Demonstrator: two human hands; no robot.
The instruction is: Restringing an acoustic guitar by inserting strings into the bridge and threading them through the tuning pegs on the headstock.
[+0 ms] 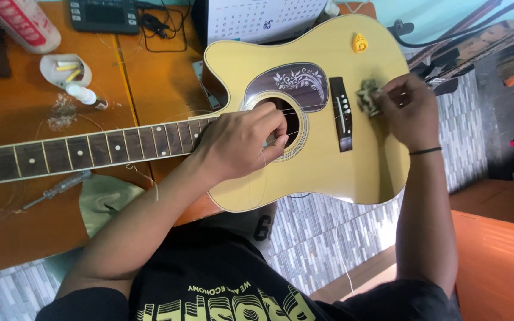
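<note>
Your left hand [242,139] curls closed at the sound hole of the yellow guitar [322,166] lying on the desk [19,232] — your right hand [408,110] pinches a crumpled cloth [367,97] beside the bridge [341,114].

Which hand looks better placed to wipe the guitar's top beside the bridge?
Right, probably. The right hand already presses a crumpled cloth on the guitar beside the bridge. The left hand sits over the sound hole, fingers at the strings, with no cloth.
</note>
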